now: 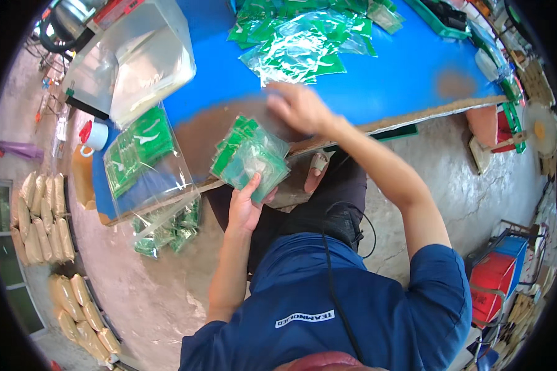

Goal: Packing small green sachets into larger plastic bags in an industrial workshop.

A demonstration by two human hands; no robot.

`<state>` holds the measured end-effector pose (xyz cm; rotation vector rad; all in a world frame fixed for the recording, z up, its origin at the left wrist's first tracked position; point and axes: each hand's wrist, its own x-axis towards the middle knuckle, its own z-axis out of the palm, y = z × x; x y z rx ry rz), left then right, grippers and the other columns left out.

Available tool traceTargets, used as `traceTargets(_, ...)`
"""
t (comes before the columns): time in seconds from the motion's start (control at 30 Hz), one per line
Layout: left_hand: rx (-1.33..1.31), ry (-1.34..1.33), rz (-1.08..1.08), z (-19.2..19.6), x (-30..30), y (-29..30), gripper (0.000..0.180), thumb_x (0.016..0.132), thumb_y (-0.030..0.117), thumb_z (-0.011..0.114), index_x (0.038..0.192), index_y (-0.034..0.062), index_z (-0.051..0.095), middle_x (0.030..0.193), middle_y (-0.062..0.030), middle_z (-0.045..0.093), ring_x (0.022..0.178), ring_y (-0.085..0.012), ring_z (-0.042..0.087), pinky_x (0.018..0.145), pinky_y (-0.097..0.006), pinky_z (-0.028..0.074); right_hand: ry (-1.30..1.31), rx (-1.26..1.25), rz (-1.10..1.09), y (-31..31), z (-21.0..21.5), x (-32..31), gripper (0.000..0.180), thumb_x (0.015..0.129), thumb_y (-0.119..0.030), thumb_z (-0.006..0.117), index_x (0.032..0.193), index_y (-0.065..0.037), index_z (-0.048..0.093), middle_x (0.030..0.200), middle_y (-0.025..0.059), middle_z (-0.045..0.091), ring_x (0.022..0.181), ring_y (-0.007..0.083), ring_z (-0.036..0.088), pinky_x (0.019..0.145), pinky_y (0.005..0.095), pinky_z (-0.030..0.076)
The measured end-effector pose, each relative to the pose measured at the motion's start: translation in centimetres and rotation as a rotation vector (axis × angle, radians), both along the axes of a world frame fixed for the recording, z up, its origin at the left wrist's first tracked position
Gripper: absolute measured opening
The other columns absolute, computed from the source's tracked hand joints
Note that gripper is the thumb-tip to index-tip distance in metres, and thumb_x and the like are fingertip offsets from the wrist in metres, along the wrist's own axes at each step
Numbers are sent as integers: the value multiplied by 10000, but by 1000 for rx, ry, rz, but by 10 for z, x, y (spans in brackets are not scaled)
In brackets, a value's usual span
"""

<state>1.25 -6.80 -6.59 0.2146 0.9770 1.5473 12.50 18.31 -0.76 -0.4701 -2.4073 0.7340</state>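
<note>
A fanned stack of green and clear plastic packets [250, 157] is gripped by my left hand [246, 207], the thumb lying on top. It is held over the near edge of the blue tabletop. My right hand [300, 108] reaches over the table to the right of the stack, just below a loose heap of shiny green plastic packets [309, 43]. Motion smears its fingers, so whether anything is between them cannot be seen. Left of the held stack lies a large clear plastic bag [178, 162] with more green packets [142, 145] in it.
A translucent plastic bin [158, 59] stands at the table's far left, beside a white mug [96, 136] with red on it. At the back right is a green tray [442, 21]. Another bag of green packets [167, 229] sits below the table's left edge.
</note>
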Motion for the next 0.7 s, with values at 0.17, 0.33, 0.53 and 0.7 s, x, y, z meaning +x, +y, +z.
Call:
traceTargets(0.17, -27, 59, 123, 9, 12, -3, 380, 971, 176, 632, 1289, -5, 530, 1082, -135, 677, 869, -236, 692, 732, -384, 582, -364, 416, -462, 90, -31, 0, 651, 935, -583, 534, 1271, -28, 587, 1296, 209, 556, 1272, 411, 465, 1108, 599, 285)
traceTargets(0.33, -5, 60, 151, -11, 13, -17, 408, 962, 146, 640, 1323, 8, 510, 1216, -111, 634, 1042, -222, 653, 859, -380, 560, -257, 599, -187, 10, -17, 1, 705, 898, -636, 556, 1154, 19, 610, 1204, 229, 565, 1218, 420, 488, 1128, 597, 274)
traceTargets(0.53, 56, -186, 148, -8, 10, -19, 472, 958, 109, 640, 1393, 54, 467, 1331, -76, 576, 1226, -214, 565, 1076, -392, 436, -291, 379, -108, -54, -9, 12, 443, 944, -387, 556, 1082, 27, 636, 1177, 226, 580, 1217, 417, 498, 1029, 550, 380)
traceTargets(0.7, 31, -176, 196, -1, 24, -6, 429, 984, 137, 580, 1371, -6, 463, 1312, -140, 592, 1198, -292, 599, 1079, -465, 458, -73, -43, 334, -72, -17, 2, 273, 874, -170, 596, 1106, -30, 628, 991, 187, 594, 991, 378, 579, 796, 495, 506)
